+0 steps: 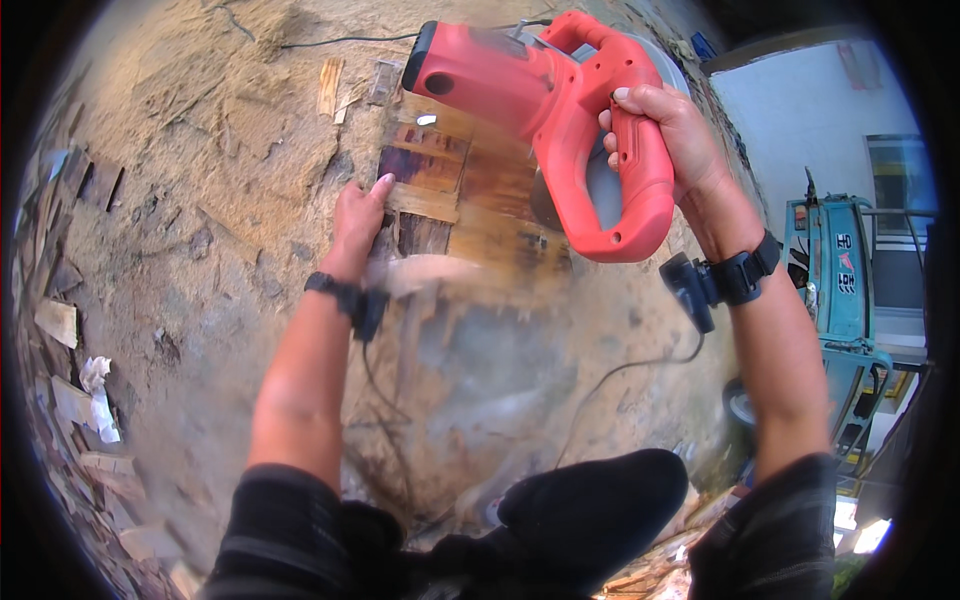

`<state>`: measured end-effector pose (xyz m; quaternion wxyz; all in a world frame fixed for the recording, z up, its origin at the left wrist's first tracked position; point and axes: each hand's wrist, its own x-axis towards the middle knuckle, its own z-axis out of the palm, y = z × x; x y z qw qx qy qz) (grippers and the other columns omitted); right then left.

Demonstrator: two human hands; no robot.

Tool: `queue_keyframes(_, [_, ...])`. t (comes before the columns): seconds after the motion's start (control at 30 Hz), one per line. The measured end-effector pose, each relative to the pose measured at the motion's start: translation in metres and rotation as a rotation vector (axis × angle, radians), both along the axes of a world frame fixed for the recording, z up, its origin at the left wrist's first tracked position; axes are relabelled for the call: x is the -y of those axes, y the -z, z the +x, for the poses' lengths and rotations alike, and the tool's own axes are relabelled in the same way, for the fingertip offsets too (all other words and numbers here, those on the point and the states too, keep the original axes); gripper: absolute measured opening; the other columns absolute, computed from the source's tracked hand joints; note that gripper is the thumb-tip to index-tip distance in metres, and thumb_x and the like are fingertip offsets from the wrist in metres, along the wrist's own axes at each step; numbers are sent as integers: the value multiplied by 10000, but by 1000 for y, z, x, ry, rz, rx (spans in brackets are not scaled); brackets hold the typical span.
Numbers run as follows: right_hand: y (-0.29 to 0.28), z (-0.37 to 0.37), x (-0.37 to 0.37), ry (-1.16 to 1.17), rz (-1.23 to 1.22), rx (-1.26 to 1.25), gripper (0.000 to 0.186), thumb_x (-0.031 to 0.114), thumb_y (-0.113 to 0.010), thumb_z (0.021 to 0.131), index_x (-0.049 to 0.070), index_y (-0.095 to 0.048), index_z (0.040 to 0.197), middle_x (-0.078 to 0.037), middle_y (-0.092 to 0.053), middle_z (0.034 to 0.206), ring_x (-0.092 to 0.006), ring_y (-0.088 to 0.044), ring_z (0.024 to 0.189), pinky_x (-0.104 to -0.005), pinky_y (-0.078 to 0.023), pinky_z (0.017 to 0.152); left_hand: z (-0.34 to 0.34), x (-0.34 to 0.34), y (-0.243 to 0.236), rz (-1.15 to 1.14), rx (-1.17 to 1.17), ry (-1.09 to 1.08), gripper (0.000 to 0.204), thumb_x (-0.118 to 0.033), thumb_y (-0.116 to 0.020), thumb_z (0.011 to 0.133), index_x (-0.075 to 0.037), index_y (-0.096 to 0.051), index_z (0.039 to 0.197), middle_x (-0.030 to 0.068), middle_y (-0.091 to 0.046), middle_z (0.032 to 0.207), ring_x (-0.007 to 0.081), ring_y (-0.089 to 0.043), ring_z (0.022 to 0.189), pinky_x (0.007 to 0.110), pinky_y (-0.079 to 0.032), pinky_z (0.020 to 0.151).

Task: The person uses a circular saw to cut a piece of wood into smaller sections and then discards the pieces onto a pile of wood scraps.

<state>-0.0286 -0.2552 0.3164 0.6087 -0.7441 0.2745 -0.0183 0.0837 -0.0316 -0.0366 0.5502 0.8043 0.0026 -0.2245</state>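
Note:
My right hand [672, 135] is wrapped round the rear handle of a large red circular saw [605, 85]. The saw's motor housing points left, and part of a grey disc or guard [603, 190] shows through the handle opening. Below the saw lie brown wooden boards [497, 215], worn and stained dark in places. At their left edge my left hand [360, 215] is closed on a wooden board [422, 202], thumb on top; its other fingers are mostly hidden. Whether the blade touches the wood cannot be seen.
Sandy ground [200, 240] surrounds the boards, with wood scraps [58, 322] strewn at the left. A black cable [350, 40] runs to the saw. At the right stands a teal machine frame [845, 270] before a white wall [800, 110]. My dark-clothed leg [600, 510] is below.

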Motion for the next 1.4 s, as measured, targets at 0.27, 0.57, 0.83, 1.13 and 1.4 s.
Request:
queue_keyframes(0.27, [16,-12,-10,-8,-8,14,363,195,-618,885,-20,-514,1159,-99,-632,835,-160,-626,610,-310,-570,508,-4,-5,-9,-309,-105,-10,458,-343,-684,927,94,-588,1028,178,-677,961,221,-630,862,372,-502,771])
queue_keyframes(0.57, [41,-25,-25,9,8,65,363,159,-603,868,-6,-491,1172,-97,-611,861,-167,-612,624,-342,-566,532,-5,-12,-22,-448,-187,39,370,-305,-598,978,38,-598,1116,89,-659,960,153,-604,810,320,-499,700])
queue_keyframes(0.83, [75,-39,-28,20,-89,143,415,144,-627,845,15,-439,1191,-123,-599,913,-183,-617,639,-351,-574,539,0,-14,-19,-432,-252,84,456,-274,-615,974,78,-502,1240,150,-637,1045,190,-595,901,339,-498,780])
queue_keyframes(1.13, [126,-59,-36,62,-171,235,510,95,-628,843,22,-370,1277,-106,-572,890,-178,-607,633,-346,-561,520,-1,-16,-26,-455,-279,81,478,-254,-612,978,91,-468,1275,173,-640,1074,198,-613,938,336,-510,807])
queue_keyframes(1.4, [118,-54,-37,50,-194,214,472,90,-626,844,17,-388,1245,-106,-580,855,-181,-609,585,-347,-561,514,-5,-13,-40,-286,-194,62,520,-296,-612,970,86,-479,1297,165,-623,1087,198,-596,937,339,-502,798])
